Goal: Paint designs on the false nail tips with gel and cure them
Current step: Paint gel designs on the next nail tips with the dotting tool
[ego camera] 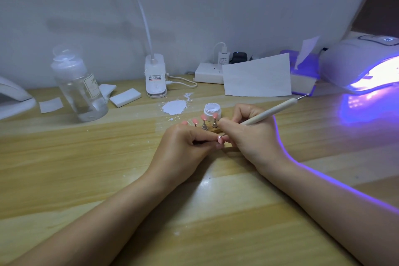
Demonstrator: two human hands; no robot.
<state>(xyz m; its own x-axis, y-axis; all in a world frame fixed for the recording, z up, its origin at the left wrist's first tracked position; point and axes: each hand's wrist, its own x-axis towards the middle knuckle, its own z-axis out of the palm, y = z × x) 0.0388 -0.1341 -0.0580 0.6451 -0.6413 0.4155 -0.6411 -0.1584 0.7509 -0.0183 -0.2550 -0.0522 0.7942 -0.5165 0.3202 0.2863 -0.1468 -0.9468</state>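
Note:
My left hand [185, 147] pinches a small holder with a pink nail tip [220, 139] on its end, low over the wooden table. My right hand [248, 134] grips a beige dotting pen [269, 112] like a pencil, and its fine tip touches the pink nail. Behind my fingers, a wooden stand [216, 130] carries three more pink nail tips [203, 117] on metal clips. A small white gel jar [212, 110] stands open just behind the stand. At the far right the UV curing lamp [356, 60] glows violet.
A clear pump bottle [79, 88] stands at the left, with white pads [125, 98] beside it. A white spill [174, 107] marks the table centre. A lamp base [155, 77], power strip [208, 73], paper sheet [257, 77] and tissue box [302, 77] line the back.

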